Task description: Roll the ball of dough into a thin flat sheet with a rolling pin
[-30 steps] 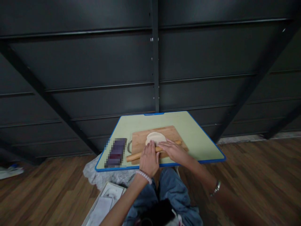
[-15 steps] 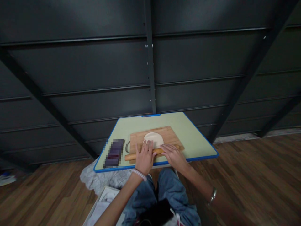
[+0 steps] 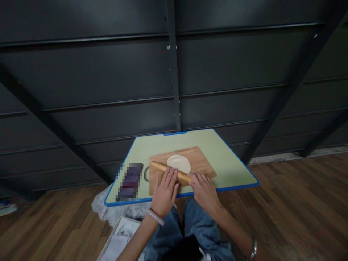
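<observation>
A wooden rolling pin (image 3: 161, 166) slants across a flattened round of pale dough (image 3: 179, 163) on a wooden cutting board (image 3: 203, 159). My left hand (image 3: 164, 194) lies with outstretched, spread fingers, its fingertips on top of the pin near the middle. At the pin's right end is my right hand (image 3: 205, 191), its fingers bent over the wood and close together. The dough's near edge is partly hidden by the pin. A metal handle (image 3: 146, 174) sticks out from the board's left side.
The board sits on a pale green tabletop (image 3: 220, 152) with a blue rim. A pixelated dark item (image 3: 131, 181) lies at its left. Below are a crumpled plastic bag (image 3: 104, 206) and a white box (image 3: 119, 237). A dark panelled wall (image 3: 130, 119) rises behind.
The rolling pin has turned, its left end swinging away from me onto the board and its right end coming nearer. Both hands have shifted slightly toward me, and more of the dough shows.
</observation>
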The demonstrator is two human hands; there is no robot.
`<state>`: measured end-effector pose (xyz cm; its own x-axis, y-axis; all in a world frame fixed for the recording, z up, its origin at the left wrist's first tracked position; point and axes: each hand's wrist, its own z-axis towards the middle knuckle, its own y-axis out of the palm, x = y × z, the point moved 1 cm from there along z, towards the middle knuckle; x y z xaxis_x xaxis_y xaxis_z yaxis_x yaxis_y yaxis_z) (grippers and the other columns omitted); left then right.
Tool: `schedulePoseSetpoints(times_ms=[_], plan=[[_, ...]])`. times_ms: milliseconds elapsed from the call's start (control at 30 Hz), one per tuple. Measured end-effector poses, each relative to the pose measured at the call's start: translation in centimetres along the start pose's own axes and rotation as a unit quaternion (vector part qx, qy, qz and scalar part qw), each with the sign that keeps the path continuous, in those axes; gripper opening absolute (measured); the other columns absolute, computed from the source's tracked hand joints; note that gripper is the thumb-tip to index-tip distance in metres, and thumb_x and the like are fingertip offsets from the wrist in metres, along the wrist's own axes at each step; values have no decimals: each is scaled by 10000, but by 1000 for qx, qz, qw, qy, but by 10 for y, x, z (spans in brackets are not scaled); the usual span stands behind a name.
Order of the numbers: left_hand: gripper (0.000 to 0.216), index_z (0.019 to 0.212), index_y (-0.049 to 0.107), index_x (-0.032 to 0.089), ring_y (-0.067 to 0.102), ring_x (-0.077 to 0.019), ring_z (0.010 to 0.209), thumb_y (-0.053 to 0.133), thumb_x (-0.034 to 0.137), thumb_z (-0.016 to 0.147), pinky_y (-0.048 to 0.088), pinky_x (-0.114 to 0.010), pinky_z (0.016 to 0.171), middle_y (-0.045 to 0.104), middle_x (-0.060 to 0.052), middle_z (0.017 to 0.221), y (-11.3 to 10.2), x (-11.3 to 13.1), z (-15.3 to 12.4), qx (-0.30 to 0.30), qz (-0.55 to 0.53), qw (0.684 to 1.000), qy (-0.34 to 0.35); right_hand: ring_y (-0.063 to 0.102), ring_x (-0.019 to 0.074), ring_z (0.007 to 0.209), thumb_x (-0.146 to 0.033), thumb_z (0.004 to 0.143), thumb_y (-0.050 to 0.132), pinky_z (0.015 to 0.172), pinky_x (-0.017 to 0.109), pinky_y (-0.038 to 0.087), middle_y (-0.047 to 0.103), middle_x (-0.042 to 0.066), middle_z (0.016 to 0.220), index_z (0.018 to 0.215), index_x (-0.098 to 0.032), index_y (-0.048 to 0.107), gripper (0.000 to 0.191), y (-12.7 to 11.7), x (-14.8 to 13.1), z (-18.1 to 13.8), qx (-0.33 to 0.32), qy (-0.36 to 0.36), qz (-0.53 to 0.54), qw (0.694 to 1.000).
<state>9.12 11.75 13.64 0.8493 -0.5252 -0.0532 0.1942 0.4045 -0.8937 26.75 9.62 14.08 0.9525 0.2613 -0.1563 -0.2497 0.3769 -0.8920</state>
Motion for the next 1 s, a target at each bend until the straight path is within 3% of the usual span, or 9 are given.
schedulePoseSetpoints(times_ms=[133, 267, 433, 567, 700, 867, 1000], plan=[[465, 1394, 338, 177, 271, -194, 1359, 258, 337, 965, 157, -494, 1127, 379, -48, 1436, 6, -11, 27, -33, -37, 999, 8, 544, 204, 925, -151, 913, 416, 780, 323, 397, 622, 75, 1015, 1129, -220, 544, 260, -1, -6, 1, -8, -5, -40, 999], [470, 1408, 303, 196, 269, -181, 1359, 233, 343, 967, 100, -515, 1130, 359, -49, 1449, 15, -17, 60, -57, -56, 995, 52, 481, 225, 1156, -108, 906, 379, 868, 350, 387, 558, 119, 1260, 1275, -160, 476, 385, 6, 0, 9, 4, -23, -64, 998], [475, 1392, 333, 176, 300, -169, 1342, 194, 339, 968, 84, -503, 1130, 401, -53, 1425, 26, -15, 95, -94, -84, 988, 88, 382, 239, 1283, -259, 946, 348, 1024, 389, 300, 476, 144, 1357, 1321, -89, 452, 425, 11, 20, 25, 8, -7, -68, 998], [471, 1365, 386, 168, 328, -182, 1326, 191, 325, 966, 134, -482, 1122, 428, -58, 1407, 32, -13, 118, -129, -98, 983, 91, 387, 232, 1286, -323, 962, 266, 1069, 397, 259, 506, 139, 1329, 1281, -83, 507, 467, 12, 37, 40, -13, -6, -59, 998], [381, 1270, 496, 179, 439, -207, 1234, 334, 308, 950, 258, -466, 1079, 524, -84, 1316, 41, -9, 141, -159, -89, 980, 86, 373, 213, 1299, -347, 970, 178, 1069, 417, 264, 496, 115, 1342, 1279, -112, 515, 514, 17, 55, 55, -78, 32, -43, 995], [364, 1192, 514, 159, 553, -220, 1041, 538, 348, 882, 474, -445, 870, 532, -93, 1208, 45, -2, 153, -154, -87, 981, 79, 284, 195, 1347, -331, 970, 153, 1081, 480, 212, 403, 87, 1416, 1351, -152, 422, 500, 20, 68, 64, -134, 54, -24, 989], [370, 1209, 505, 163, 543, -226, 1065, 528, 343, 887, 462, -452, 890, 523, -99, 1233, 41, -2, 142, -142, -86, 983, 75, 291, 219, 1343, -354, 972, 165, 1086, 543, 129, 427, 111, 1396, 1330, -144, 447, 502, 15, 56, 55, -102, 62, -38, 992]])
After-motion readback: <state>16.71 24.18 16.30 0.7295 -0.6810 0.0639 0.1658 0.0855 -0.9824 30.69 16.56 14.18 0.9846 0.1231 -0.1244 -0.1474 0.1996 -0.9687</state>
